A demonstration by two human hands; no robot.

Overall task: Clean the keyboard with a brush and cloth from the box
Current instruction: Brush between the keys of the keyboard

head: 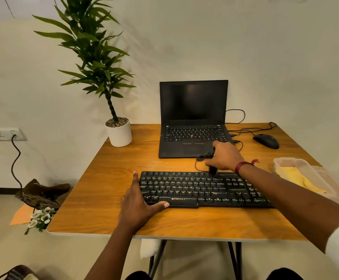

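Evidently the brushing step is in hand. A flat black keyboard with yellow-lettered keys (195, 188) is laid across the near half of a square orange-brown wooden table (124, 158). It is steadied at its 9 o'clock end by the left hand (138, 201), whose fingers are stretched straight along the short edge while the thumb is laid across the front edge by the space bar. The right hand (225, 156) is curled round a small black brush (212, 169), whose lower end is set on the back row of keys at about 12 o'clock of the keyboard; whether the bristles are pressed into the gaps cannot be told. The two hands are well apart. At 3 o'clock, just beside the keyboard's end, a clear plastic box (285, 160) is seen, and a yellow cloth (300, 179) is lying inside it, untouched. An open black laptop (193, 118) is stood at 12 o'clock, a black mouse (266, 140) at 2 o'clock, and a white pot with a green plant (119, 134) at 10 o'clock. Most of the task is judged to be left. For the next move, the brush is to be drawn along the rows and between the keys, with the board pinned so that it is not pushed about. Afterwards the cloth is to be taken from the box for wiping.
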